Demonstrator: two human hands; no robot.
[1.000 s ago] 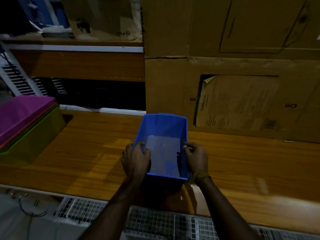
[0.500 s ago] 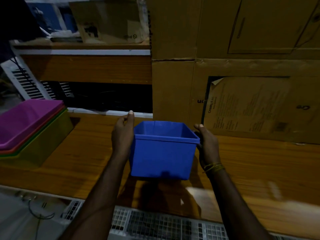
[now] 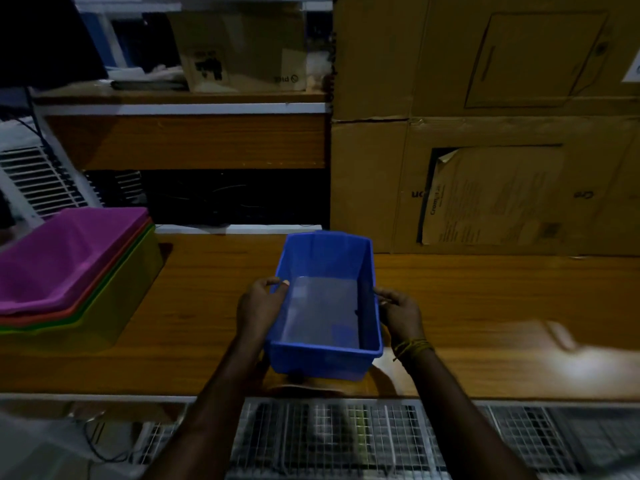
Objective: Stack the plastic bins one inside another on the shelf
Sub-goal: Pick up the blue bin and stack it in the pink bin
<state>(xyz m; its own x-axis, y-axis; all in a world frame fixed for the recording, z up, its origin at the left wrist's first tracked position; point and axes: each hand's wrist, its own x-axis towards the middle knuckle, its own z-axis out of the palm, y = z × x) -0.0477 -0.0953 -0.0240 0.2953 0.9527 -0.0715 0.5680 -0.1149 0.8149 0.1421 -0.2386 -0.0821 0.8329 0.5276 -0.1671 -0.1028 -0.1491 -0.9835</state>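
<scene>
A blue plastic bin [image 3: 323,358] sits open side up over the front of the wooden shelf [image 3: 207,306], empty inside. My left hand [image 3: 258,304] grips its left wall with the thumb over the rim. My right hand [image 3: 401,313] grips the right wall. At the far left of the shelf stands a nested stack of bins [image 3: 69,271]: a magenta one on top, then red, green and a yellow-green one at the bottom.
Large cardboard boxes [image 3: 485,168] rise at the back right of the shelf. An upper shelf [image 3: 187,109] carries a smaller carton and papers. A wire mesh rack [image 3: 346,438] lies below the front edge. Bare wood lies between the blue bin and the stack.
Half a second ago the blue bin was held up with its front wall facing me. It is now lower and nearer the front edge, with its inside in view.
</scene>
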